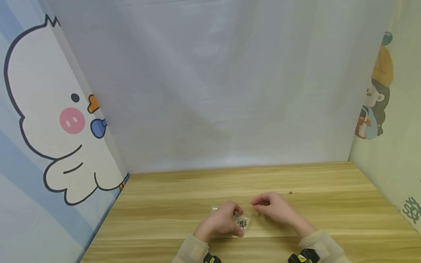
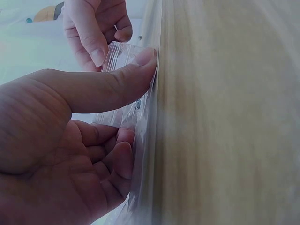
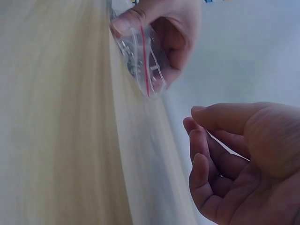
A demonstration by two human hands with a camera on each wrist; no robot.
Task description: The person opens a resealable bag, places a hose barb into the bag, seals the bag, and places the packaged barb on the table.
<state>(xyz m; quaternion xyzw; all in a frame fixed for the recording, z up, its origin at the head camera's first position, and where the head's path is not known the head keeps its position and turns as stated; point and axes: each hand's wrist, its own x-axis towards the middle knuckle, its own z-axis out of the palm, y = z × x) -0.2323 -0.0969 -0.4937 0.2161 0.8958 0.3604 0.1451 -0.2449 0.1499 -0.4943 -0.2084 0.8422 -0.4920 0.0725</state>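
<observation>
My left hand holds a small clear zip bag low over the wooden table, thumb on one side and curled fingers on the other. Small metal screws lie inside the bag, and a red line runs along its seal in the right wrist view. More clear plastic shows beyond the left hand. Just right of the bag and apart from it is my right hand, fingers loosely bent, thumb tip near the index fingertip. Nothing shows between those tips. A tiny dark metal piece lies on the table beyond the right hand.
The wood-grain table reaches back to a pale grey curtain. Printed cloth walls stand at both sides, with a white cartoon bird on the left and a cartoon figure on the right.
</observation>
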